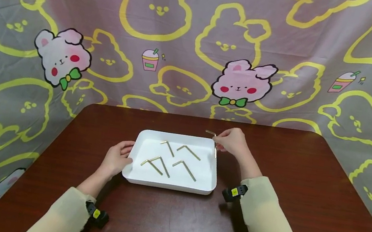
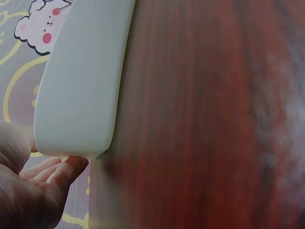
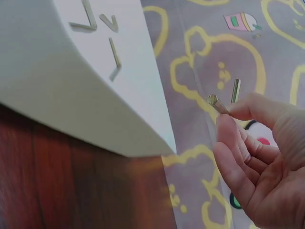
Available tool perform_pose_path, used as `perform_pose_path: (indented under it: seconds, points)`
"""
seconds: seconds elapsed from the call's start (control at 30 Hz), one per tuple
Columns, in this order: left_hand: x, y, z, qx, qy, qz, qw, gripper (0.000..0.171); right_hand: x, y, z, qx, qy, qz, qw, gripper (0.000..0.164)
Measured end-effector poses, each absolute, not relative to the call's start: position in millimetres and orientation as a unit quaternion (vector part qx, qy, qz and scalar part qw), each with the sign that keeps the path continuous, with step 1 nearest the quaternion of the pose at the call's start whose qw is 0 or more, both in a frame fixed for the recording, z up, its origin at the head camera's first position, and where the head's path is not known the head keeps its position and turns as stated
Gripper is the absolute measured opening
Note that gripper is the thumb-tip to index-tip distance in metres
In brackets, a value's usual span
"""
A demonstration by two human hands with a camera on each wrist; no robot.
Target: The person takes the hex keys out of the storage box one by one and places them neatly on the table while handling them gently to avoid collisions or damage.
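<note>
A white rectangular tray (image 1: 169, 186) stands on the table with several brass-coloured L-shaped hex keys (image 1: 185, 169) lying in it. At its left side, my left hand (image 1: 116, 159) holds the edge, thumb at the rim; in the left wrist view the fingers (image 2: 71, 171) touch the outer wall. Beyond the tray's right edge, my right hand (image 1: 233, 141) pinches one hex key (image 3: 219, 103) between thumb and fingertips. The hexagonal end of that key faces the right wrist camera, and its bend is hidden behind the fingertips there.
The dark brown wooden table (image 1: 169, 223) extends around the tray. Behind it hangs a curtain (image 1: 180, 58) with yellow outlines and rabbit faces. Two keys in the tray's front left part cross each other. A black wrist camera (image 1: 233, 193) sits on each wrist.
</note>
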State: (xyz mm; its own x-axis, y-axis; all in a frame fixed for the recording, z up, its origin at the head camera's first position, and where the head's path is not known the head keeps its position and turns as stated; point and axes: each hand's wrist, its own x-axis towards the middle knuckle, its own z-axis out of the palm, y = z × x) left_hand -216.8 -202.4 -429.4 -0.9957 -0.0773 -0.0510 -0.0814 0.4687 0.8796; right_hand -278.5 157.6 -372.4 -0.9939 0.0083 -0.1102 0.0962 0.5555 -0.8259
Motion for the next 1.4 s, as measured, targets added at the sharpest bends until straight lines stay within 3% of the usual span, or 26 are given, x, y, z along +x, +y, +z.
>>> perform_pose_path:
  seconds: [0.53, 1.4]
  points:
    - [-215.6, -201.8, -428.0, -0.05, 0.859, 0.51, 0.004, 0.055, -281.6, 213.9, -371.4, 0.056, 0.883, -0.464, 0.034, 0.027]
    - [-213.5, -201.5, -426.8, -0.036, 0.857, 0.515, -0.001, 0.056, -288.3, 243.3, -416.4, 0.107, 0.868, -0.473, 0.108, 0.024]
